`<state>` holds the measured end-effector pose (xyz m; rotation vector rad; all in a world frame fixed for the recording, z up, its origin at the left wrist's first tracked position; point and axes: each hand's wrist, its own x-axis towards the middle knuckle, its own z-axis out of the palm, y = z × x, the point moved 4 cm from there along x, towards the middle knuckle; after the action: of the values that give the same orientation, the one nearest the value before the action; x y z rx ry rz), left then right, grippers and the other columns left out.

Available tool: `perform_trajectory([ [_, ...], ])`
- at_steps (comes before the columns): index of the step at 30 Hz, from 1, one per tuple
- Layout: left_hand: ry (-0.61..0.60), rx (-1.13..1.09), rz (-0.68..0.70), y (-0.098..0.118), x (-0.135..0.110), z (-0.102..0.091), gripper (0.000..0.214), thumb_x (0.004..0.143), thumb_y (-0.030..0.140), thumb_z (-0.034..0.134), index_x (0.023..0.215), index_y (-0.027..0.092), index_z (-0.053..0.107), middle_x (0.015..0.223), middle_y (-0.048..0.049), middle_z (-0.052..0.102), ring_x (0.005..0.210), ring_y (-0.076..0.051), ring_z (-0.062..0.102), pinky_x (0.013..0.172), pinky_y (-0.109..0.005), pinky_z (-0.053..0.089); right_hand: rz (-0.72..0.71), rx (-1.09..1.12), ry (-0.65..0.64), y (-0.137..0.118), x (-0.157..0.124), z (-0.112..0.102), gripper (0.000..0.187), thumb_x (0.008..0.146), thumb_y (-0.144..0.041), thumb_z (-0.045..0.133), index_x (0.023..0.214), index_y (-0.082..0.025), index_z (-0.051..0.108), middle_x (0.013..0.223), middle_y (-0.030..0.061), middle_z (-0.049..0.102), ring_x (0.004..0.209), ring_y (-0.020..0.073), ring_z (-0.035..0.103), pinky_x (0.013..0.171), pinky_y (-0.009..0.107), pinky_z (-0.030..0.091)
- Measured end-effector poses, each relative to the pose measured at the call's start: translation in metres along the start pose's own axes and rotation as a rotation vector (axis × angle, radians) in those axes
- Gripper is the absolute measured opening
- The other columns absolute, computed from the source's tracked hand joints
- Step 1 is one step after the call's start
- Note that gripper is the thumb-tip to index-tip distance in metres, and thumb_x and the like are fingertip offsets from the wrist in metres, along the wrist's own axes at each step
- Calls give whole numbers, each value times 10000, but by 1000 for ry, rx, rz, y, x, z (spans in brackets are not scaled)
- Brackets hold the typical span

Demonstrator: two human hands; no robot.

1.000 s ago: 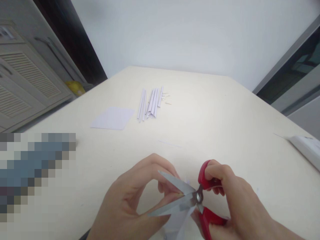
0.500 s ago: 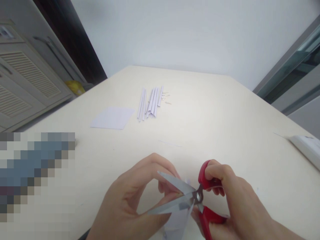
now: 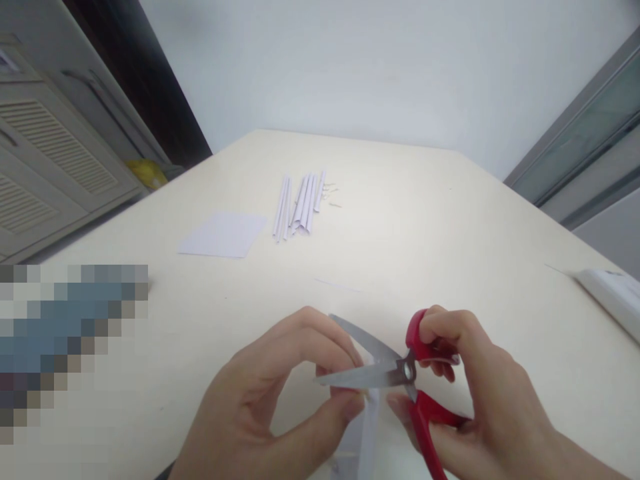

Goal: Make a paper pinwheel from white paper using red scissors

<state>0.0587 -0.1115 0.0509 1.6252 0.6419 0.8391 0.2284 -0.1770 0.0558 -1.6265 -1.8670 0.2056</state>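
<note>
My left hand (image 3: pixel 280 393) is closed, thumb and fingers pinching the top end of a white piece of paper (image 3: pixel 369 433). The paper hangs down from the fingertips toward the bottom of the view and seems folded or rolled along its right side. In my right hand (image 3: pixel 493 387) is a pair of scissors (image 3: pixel 409 371) with red handles, thumb and fingers through the loops. Its blades are spread and point left, with the lower blade passing just above my left thumb tip. Part of the upper blade lies behind my left fingers. Whether a blade touches the paper I cannot tell.
Several rolled white paper tubes (image 3: pixel 304 203) lie at the table's middle back, with small scraps (image 3: pixel 334 193) beside them. A flat paper sheet (image 3: pixel 223 235) is left of them. A thin strip (image 3: pixel 337 285) lies nearer. At the right edge sits a white object (image 3: pixel 607 293).
The scissors have moved up and slightly right, and their lower blade has left its place across my left thumb. My left hand keeps its pinch on the paper.
</note>
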Motion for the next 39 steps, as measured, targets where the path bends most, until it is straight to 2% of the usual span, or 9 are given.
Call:
perform_trajectory([
  [3,-23,1,-23,-1,-2,0,159,797,99,662,788,256,690,808,37,664,739,-140,655,642,-217,489,-5,24,13,-4,0,-2,308,730,-165,562,936,-290,370,708,-51,582,499,135,538,436,248,493],
  [6,-24,10,-11,0,-2,0,127,826,135,657,780,250,683,786,32,627,713,-136,625,684,-232,501,-8,46,-27,-6,-3,1,341,694,-140,575,934,-288,385,724,-55,581,518,134,543,456,257,496],
  [12,-53,53,27,0,-3,-2,100,883,192,638,816,256,677,811,21,639,724,-136,616,662,-218,498,1,100,-64,-5,-5,6,399,638,-109,612,928,-290,408,749,-63,569,523,128,523,449,259,464],
  [20,-42,21,-15,-1,-1,1,91,896,242,643,819,266,686,820,12,638,731,-153,616,665,-232,497,35,85,-116,-3,-6,5,441,631,-102,624,941,-299,380,773,-60,583,546,145,544,475,283,482],
  [25,-25,17,-46,-4,-1,-1,87,862,208,672,794,259,691,796,8,645,719,-161,617,686,-245,500,67,124,-127,-4,-5,6,384,657,-115,620,909,-288,389,719,-55,564,522,145,511,472,285,460],
  [29,17,-39,-36,-3,-1,-2,122,849,164,676,787,266,701,837,7,686,780,-167,647,705,-231,502,201,187,-170,10,4,5,313,748,-139,598,939,-280,394,757,-42,557,601,155,540,542,291,481],
  [32,55,-85,-20,-1,0,-1,140,852,159,667,778,269,710,859,3,704,878,-182,660,786,-237,504,338,101,-213,30,12,5,225,850,-236,593,964,-264,401,820,-13,601,663,177,586,603,327,497],
  [36,69,-111,-105,-5,0,-1,157,890,191,634,761,269,681,909,5,742,986,-210,665,905,-285,479,307,6,-237,47,17,10,166,870,-170,546,988,-245,456,998,44,647,837,213,640,655,332,516],
  [39,35,-141,-191,-9,0,-2,139,918,287,628,782,272,654,886,13,739,925,-208,672,832,-287,501,255,-13,-248,48,17,15,210,825,-87,547,971,-229,500,995,51,648,857,224,626,683,346,506],
])
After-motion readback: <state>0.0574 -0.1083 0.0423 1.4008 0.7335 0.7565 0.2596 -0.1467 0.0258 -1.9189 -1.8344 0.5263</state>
